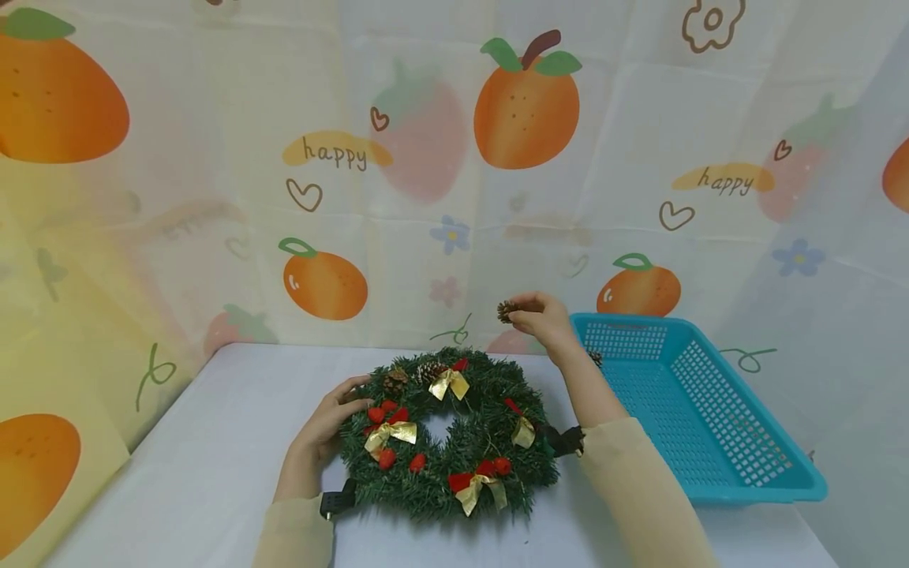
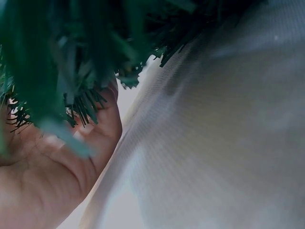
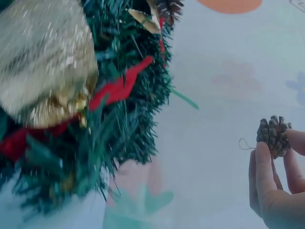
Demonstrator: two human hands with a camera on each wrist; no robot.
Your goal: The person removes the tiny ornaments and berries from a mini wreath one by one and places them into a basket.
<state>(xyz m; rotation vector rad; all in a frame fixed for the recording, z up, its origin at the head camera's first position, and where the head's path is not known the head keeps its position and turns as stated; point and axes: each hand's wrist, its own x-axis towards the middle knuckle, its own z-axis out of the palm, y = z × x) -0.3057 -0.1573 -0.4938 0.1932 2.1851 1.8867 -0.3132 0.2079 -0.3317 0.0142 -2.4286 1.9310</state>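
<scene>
A green wreath lies on the white table, decorated with gold bows, red berries and pine cones. At its left edge my left hand holds the wreath, the fingertips partly lost among the needles. In the left wrist view the palm faces the greenery. Above the wreath's back right side, my right hand pinches a small brown pine cone between thumb and fingers. A thin wire loop sticks out from this pine cone in the right wrist view.
A blue plastic basket with perforated walls stands to the right, beside my right forearm. Another pine cone shows at its left end, partly behind the arm. A fruit-patterned curtain hangs right behind the table.
</scene>
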